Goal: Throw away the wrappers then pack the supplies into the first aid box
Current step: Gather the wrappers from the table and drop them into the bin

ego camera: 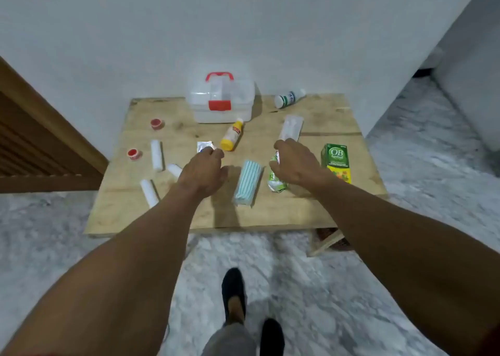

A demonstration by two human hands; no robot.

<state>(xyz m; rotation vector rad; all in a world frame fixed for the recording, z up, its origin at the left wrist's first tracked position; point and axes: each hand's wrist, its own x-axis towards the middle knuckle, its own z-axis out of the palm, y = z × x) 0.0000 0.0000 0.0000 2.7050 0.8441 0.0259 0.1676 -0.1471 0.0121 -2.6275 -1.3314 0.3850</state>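
Observation:
A closed white first aid box (pixel 221 98) with a red handle and latch stands at the back of the low wooden table (pixel 270 215). My left hand (pixel 201 171) reaches forward, its bent fingertips on a small silver wrapper (pixel 203 146); whether they pinch it is unclear. My right hand (pixel 296 161) curls its thumb and fingers round the top of a crumpled green and white wrapper (pixel 276 183). Between the hands lies a pack of striped face masks (pixel 247 181). A yellow bottle (pixel 232 135) lies in front of the box.
Three white gauze rolls (pixel 157 154) and two red tape rolls (pixel 134 153) lie at the left. A green herbal medicine carton (pixel 336 162), a clear long packet (pixel 291 127) and a white bottle (pixel 289 98) lie at the right. A wall stands behind, a wooden door at the left.

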